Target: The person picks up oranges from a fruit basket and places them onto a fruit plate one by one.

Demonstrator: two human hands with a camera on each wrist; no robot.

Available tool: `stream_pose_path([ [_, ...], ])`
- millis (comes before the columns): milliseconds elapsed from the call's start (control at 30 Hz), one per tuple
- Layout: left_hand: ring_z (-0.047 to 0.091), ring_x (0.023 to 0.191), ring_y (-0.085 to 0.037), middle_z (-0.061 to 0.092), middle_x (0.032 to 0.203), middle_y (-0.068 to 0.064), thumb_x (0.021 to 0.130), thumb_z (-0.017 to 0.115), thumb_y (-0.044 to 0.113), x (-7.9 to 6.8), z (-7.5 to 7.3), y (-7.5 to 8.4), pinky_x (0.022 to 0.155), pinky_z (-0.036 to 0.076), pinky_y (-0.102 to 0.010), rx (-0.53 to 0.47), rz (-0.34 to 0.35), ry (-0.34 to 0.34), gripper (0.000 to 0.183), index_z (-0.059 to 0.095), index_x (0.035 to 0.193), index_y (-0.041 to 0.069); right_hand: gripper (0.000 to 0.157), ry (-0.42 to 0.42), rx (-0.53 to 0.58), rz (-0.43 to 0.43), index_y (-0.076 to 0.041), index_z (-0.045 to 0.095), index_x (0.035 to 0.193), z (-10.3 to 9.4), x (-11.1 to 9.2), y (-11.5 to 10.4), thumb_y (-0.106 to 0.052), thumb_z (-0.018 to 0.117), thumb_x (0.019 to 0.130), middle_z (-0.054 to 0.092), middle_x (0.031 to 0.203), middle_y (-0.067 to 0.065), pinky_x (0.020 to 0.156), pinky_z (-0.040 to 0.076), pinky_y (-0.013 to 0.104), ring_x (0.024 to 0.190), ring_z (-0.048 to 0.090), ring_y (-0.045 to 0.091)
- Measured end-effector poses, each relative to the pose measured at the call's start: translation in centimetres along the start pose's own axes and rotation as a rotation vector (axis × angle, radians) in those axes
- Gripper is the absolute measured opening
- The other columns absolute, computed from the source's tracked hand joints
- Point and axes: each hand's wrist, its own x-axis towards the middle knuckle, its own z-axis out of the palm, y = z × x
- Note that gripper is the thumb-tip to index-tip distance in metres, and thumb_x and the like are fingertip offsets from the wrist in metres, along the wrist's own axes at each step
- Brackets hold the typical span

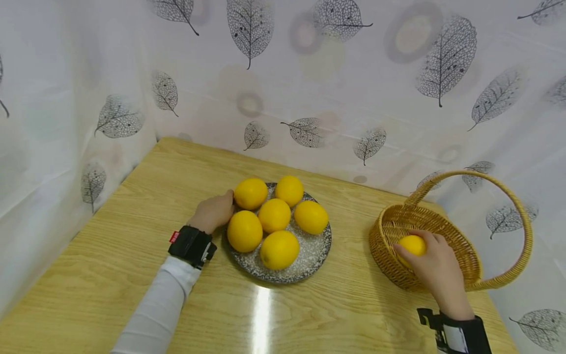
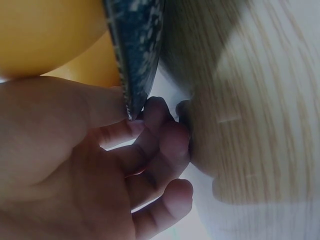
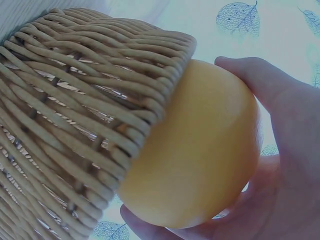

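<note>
A speckled grey plate (image 1: 315, 251) with a dark rim carries several yellow lemons (image 1: 274, 215). My left hand (image 1: 213, 212) grips the plate's left edge; in the left wrist view the rim (image 2: 137, 55) passes between the thumb and the curled fingers, which reach beneath it. Over at the right, my right hand (image 1: 444, 270) holds one lemon (image 1: 411, 244) at the near side of a wicker basket (image 1: 384, 255). Seen from the right wrist, thumb and fingers wrap the lemon (image 3: 195, 150), and the woven rim (image 3: 150, 100) hides part of it.
The basket's tall arched handle (image 1: 526, 236) leans out to the right. Beneath everything is a light wooden table (image 1: 336, 314), its back edge meeting a white leaf-patterned curtain (image 1: 199, 88). Bare wood lies between plate and basket.
</note>
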Motion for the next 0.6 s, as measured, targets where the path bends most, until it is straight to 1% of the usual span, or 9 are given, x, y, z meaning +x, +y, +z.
stream_pose_path([
  [267, 0.064, 0.117, -0.043, 0.064, 0.13, -0.027, 0.109, 0.037, 0.023, -0.01, -0.02, 0.01, 0.097, 0.05, -0.058, 0.001, 0.001, 0.002, 0.042, 0.045, 0.139, -0.004, 0.074, 0.036, 0.013, 0.003, -0.002, 0.057, 0.139, 0.03, -0.61, -0.28, -0.058, 0.067, 0.092, 0.052, 0.131, 0.034, 0.062, 0.04, 0.03, 0.097, 0.056, 0.043],
  [600, 0.063, 0.119, -0.044, 0.063, 0.132, -0.028, 0.109, 0.037, 0.023, 0.0, -0.05, -0.03, 0.098, 0.05, -0.058, 0.005, 0.003, 0.006, 0.044, 0.043, 0.143, -0.005, 0.074, 0.026, 0.017, 0.019, -0.002, 0.056, 0.14, -0.34, -0.95, -0.49, -0.058, 0.067, 0.092, 0.051, 0.132, 0.033, 0.064, 0.04, 0.031, 0.1, 0.056, 0.042],
])
